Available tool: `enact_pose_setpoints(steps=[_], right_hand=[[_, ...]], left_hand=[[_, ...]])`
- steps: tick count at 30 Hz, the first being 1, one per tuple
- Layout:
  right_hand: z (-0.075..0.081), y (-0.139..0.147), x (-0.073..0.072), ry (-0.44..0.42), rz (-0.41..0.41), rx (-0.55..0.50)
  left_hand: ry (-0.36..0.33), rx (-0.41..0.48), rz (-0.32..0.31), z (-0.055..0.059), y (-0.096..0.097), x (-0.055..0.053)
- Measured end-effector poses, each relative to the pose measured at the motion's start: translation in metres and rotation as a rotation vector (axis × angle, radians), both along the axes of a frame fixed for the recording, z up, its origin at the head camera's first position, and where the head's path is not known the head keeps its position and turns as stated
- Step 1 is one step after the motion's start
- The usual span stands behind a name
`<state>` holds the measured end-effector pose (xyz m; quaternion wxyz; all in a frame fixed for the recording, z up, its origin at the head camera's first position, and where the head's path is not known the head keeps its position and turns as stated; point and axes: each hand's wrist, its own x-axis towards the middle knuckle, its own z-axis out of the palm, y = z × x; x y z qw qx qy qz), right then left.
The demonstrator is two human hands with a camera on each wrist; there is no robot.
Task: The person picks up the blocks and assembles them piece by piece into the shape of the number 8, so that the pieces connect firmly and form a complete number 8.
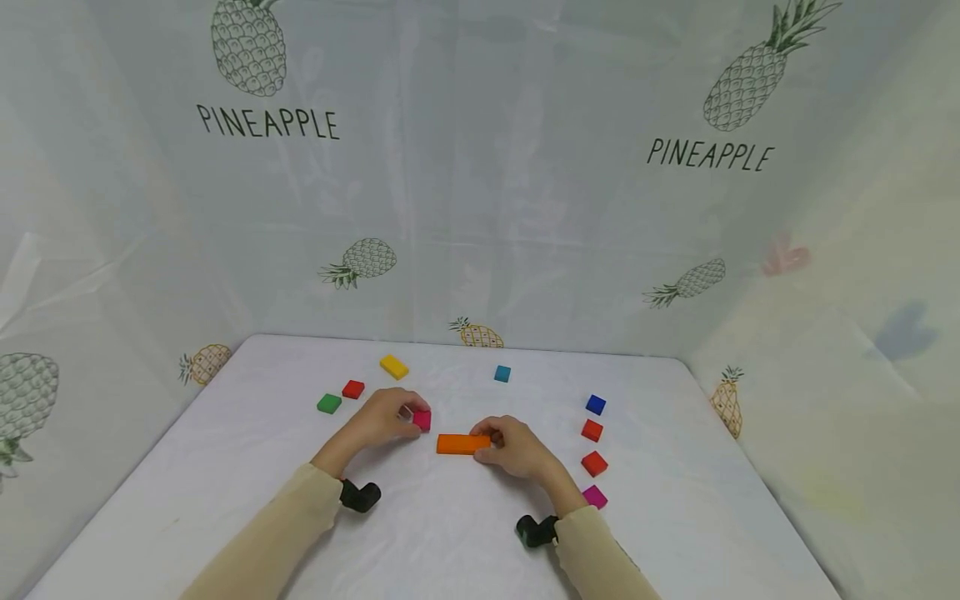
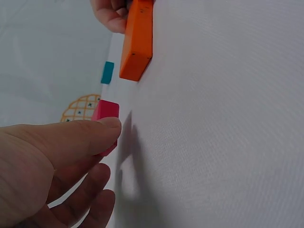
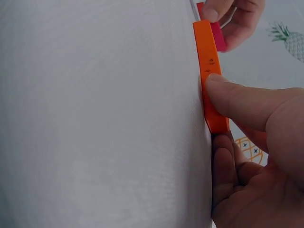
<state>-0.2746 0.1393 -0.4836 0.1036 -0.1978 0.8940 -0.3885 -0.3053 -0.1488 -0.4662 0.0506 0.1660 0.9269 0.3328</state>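
Note:
Between thumb and fingers my left hand pinches a small pink block, which the thumb partly covers in the left wrist view. To its right lies a long orange block on the white table. My right hand grips the orange block's right end, thumb on its near face, as the right wrist view shows. A short gap parts the pink block from the orange block's left end in the head view.
Farther back are a yellow block and a light blue block. Red and green blocks lie left of my left hand. Down the right side run a dark blue block, two red blocks and a magenta block.

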Motion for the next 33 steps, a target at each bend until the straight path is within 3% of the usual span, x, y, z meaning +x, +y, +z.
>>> enact_pose_setpoints(steps=[33], right_hand=[[0.001, 0.000, 0.003, -0.003, -0.002, -0.012]], left_hand=[[-0.052, 0.019, -0.012, -0.011, 0.014, -0.001]])
